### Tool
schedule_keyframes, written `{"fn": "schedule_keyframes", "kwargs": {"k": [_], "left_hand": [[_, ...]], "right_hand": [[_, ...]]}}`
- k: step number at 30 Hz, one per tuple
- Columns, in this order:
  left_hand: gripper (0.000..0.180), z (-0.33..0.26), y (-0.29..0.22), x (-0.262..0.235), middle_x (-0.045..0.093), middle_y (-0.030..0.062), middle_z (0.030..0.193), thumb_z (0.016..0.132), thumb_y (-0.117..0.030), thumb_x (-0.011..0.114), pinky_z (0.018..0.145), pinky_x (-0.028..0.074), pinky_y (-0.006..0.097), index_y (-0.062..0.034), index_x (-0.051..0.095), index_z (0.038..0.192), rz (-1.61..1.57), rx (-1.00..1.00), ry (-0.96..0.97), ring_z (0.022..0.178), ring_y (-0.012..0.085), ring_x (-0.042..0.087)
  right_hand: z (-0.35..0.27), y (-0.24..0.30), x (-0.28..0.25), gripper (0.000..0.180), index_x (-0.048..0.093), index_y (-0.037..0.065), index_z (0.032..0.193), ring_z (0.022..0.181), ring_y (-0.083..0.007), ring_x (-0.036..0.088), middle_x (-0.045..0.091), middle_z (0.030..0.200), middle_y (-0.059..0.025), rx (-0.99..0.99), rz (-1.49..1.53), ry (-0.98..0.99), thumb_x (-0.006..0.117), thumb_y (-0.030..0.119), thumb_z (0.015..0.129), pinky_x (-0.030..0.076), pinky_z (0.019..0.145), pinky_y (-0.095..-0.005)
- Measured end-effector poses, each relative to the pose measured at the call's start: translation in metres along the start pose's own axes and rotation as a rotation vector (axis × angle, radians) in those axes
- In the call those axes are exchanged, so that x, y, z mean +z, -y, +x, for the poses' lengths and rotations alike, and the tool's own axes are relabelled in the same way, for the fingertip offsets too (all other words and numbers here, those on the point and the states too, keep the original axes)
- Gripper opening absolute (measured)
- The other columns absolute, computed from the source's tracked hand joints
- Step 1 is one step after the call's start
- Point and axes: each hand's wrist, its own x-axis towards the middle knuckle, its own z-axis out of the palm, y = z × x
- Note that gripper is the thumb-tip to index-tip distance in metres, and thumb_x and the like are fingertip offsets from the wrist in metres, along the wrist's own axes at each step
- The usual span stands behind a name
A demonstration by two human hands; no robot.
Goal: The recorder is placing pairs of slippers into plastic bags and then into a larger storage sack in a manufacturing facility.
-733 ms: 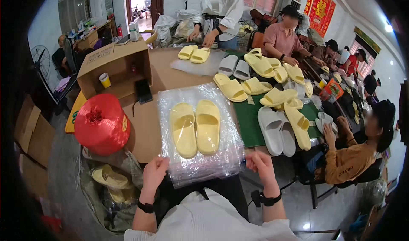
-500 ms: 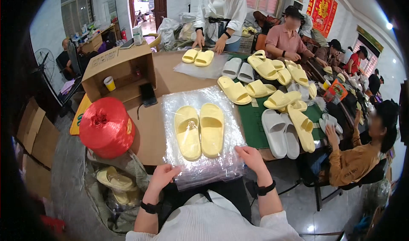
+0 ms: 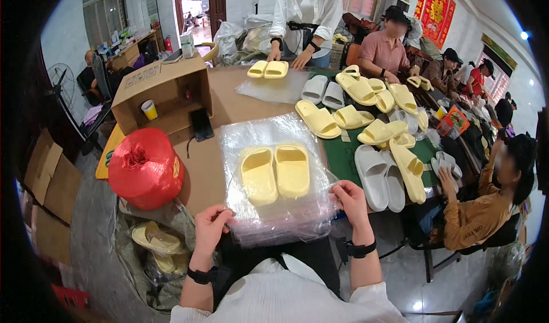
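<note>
In front of me a pair of yellow slide slippers (image 3: 274,175) lies side by side on a stack of clear plastic bags (image 3: 286,223) at the table's near edge. I cannot tell whether the slippers are inside the top bag or on it. My left hand (image 3: 213,226) pinches the film at its near left side, thumb and fingers together. At the right side, level with the slippers' heel ends, my right hand (image 3: 350,200) pinches the plastic in the same way. The film's edge stretches up toward both hands.
A red twine roll (image 3: 143,168) stands left, before an open cardboard box (image 3: 163,97) and a phone (image 3: 201,124). Loose yellow slippers (image 3: 357,88) and grey slippers (image 3: 372,177) lie right on green mat. A sack (image 3: 171,283) holds bagged slippers. Co-workers (image 3: 306,20) surround the table.
Both hands have risen and moved outward, from resting on the film's near corners to pinching its sides. The slippers have shifted slightly and look shorter, as if tipped. The far co-worker's slippers moved a little.
</note>
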Motion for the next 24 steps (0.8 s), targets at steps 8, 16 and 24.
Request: {"fn": "schedule_keyframes", "kwargs": {"k": [8, 16, 24], "left_hand": [[0.009, 0.028, 0.036, -0.008, 0.072, 0.014, 0.107, 0.087, 0.005, 0.066, 0.082, 0.056, 0.034, -0.0002, 0.062, 0.094, 0.456, 0.686, -0.029, 0.096, 0.0274, 0.071], [0.035, 0.015, 0.049, -0.024, 0.057, 0.0196, 0.138, 0.087, -0.011, 0.07, 0.11, 0.04, 0.046, -0.0046, 0.063, 0.121, 0.778, 0.468, -0.003, 0.139, 0.0396, 0.044], [0.056, 0.039, 0.008, 0.037, 0.034, 0.0209, 0.158, 0.088, -0.026, 0.071, 0.115, 0.03, 0.054, -0.0081, 0.056, 0.139, 0.941, 0.748, 0.03, 0.147, 0.0455, 0.027]], "right_hand": [[0.017, -0.037, 0.004, 0.008, 0.064, 0.0, 0.104, 0.089, -0.0054, 0.059, 0.067, 0.099, 0.0, -0.318, 0.051, 0.023, 0.063, 0.002, 0.096, 0.046, 0.08, -0.0208], [-0.01, -0.049, 0.016, 0.036, 0.06, 0.0, 0.118, 0.106, -0.0285, 0.059, 0.061, 0.118, -0.0165, -0.713, -0.804, -0.246, 0.072, 0.007, 0.084, 0.048, 0.092, -0.039], [-0.007, -0.01, 0.084, 0.049, 0.057, 0.007, 0.131, 0.131, -0.0409, 0.047, 0.054, 0.137, -0.0164, -0.832, -0.842, -0.031, 0.073, 0.015, 0.085, 0.038, 0.108, -0.0501]]}}
